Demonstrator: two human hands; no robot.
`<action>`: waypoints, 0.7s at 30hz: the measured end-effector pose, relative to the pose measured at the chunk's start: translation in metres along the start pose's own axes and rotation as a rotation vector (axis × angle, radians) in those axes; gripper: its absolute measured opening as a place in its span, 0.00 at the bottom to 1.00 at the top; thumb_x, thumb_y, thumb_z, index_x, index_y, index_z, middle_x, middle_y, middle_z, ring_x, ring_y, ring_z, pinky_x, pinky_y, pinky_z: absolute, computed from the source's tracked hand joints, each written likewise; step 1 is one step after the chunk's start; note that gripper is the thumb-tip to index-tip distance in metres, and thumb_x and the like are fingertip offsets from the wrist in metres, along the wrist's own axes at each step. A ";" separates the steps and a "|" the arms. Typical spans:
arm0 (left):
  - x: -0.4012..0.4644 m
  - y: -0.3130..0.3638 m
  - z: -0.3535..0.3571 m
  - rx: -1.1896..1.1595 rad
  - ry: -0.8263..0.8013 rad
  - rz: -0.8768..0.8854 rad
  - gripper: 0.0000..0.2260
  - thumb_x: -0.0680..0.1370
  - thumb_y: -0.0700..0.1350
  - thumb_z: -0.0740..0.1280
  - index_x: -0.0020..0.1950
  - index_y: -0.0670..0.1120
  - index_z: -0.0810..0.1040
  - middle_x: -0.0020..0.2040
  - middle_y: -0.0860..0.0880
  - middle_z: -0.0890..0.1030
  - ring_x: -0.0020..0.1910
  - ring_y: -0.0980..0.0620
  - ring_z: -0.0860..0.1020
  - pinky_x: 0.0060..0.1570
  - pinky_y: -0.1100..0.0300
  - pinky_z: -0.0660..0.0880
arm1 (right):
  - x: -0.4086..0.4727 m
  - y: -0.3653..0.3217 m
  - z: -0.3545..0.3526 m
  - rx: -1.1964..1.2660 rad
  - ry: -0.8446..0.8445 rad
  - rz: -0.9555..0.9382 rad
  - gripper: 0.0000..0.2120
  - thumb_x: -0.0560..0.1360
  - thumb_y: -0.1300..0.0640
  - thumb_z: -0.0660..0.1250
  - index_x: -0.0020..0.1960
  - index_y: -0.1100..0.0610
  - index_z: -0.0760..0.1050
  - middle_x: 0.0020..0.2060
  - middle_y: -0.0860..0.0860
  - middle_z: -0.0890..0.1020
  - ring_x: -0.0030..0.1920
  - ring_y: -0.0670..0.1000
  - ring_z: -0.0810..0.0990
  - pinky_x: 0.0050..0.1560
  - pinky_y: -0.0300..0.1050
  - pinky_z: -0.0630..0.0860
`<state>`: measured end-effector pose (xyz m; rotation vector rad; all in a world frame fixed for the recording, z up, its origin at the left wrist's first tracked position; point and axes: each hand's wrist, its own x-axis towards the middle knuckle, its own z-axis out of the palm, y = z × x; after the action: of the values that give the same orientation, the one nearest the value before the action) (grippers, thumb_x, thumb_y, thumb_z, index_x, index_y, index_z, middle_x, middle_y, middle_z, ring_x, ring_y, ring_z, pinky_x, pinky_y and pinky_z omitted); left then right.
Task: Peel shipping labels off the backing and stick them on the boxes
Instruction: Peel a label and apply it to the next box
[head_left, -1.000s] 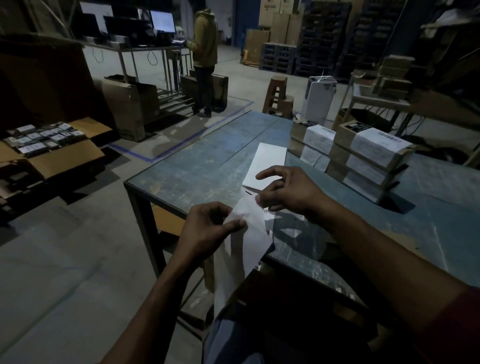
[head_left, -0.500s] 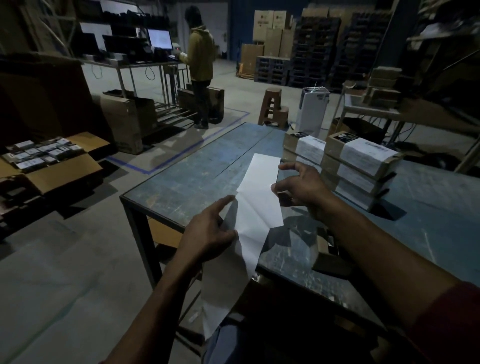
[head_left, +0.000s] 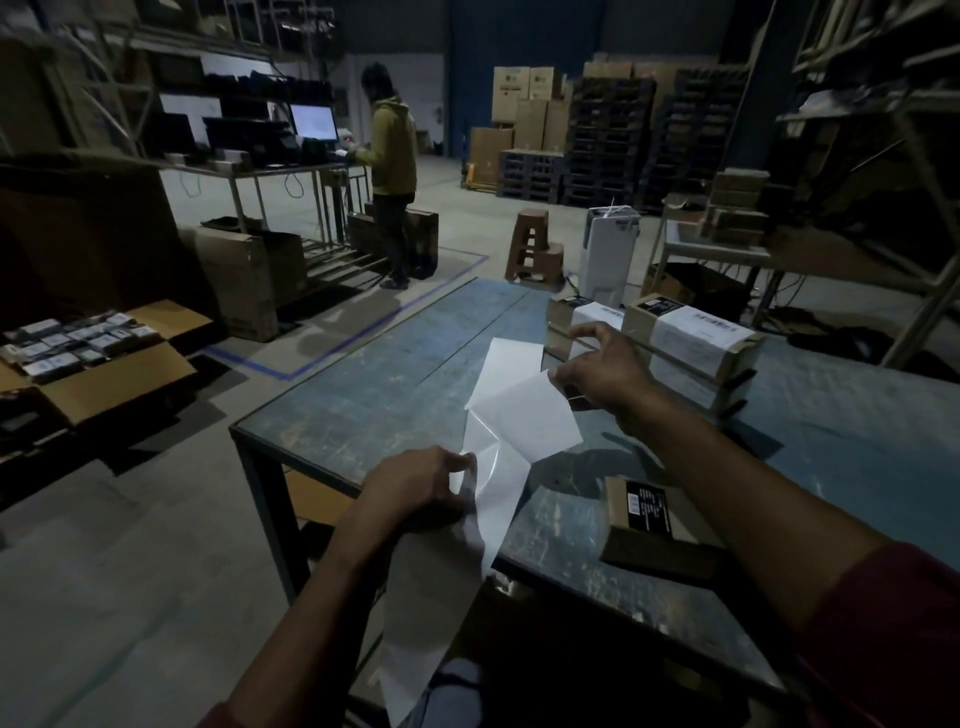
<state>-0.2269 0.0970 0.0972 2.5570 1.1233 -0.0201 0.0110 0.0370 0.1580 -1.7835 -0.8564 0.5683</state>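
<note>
The white shipping label (head_left: 530, 415) is a flat, matte rectangle held in the air above the near left part of the metal table (head_left: 374, 384), tilted so that one corner points up toward the right hand (head_left: 602, 371) and the opposite corner points down at the backing strip (head_left: 467, 545). The right hand pinches that upper corner between thumb and forefinger, with the remaining fingers spread and raised. The label's lower edge meets the backing, a glossy, slightly translucent strip whose long axis runs from above the table's near edge down past it toward the person's lap, curling and creased where the label lifts away. The left hand (head_left: 415, 493) grips the backing's upper part, fingers curled and pressed together around its edge, just beyond the table's near left corner. A second white sheet (head_left: 511, 358) lies flat on the tabletop behind the label, pointing away from the person. The table's surface is blue-grey, scuffed and scratched, with a dark frame. At its near right side lies a small brown cardboard box (head_left: 649, 525) with a black printed panel on top. Toward the table's far side stand stacked cardboard boxes (head_left: 691, 343) wrapped in white labels, their edges square and sharp.
</note>
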 end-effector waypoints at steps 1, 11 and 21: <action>-0.001 0.001 -0.001 0.006 -0.003 -0.007 0.28 0.78 0.55 0.70 0.77 0.64 0.68 0.65 0.46 0.82 0.61 0.44 0.80 0.51 0.56 0.72 | 0.001 -0.001 -0.002 -0.005 0.011 -0.003 0.29 0.72 0.68 0.76 0.67 0.47 0.72 0.50 0.57 0.84 0.47 0.59 0.87 0.45 0.59 0.87; -0.015 -0.002 -0.008 -0.065 0.005 -0.027 0.21 0.77 0.52 0.72 0.70 0.61 0.78 0.57 0.49 0.84 0.49 0.50 0.79 0.49 0.58 0.73 | 0.004 -0.009 -0.009 -0.109 0.110 -0.126 0.31 0.73 0.66 0.76 0.71 0.48 0.71 0.45 0.53 0.85 0.46 0.55 0.86 0.44 0.58 0.87; -0.021 -0.004 -0.012 0.075 0.080 -0.187 0.18 0.75 0.51 0.71 0.65 0.57 0.82 0.63 0.47 0.81 0.61 0.43 0.79 0.62 0.47 0.77 | 0.001 -0.012 0.003 -0.106 0.054 -0.160 0.32 0.73 0.65 0.76 0.71 0.47 0.70 0.49 0.56 0.85 0.49 0.56 0.86 0.38 0.49 0.86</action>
<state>-0.2459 0.0883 0.1108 2.5271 1.4145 -0.0063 0.0062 0.0416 0.1681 -1.7968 -0.9974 0.3757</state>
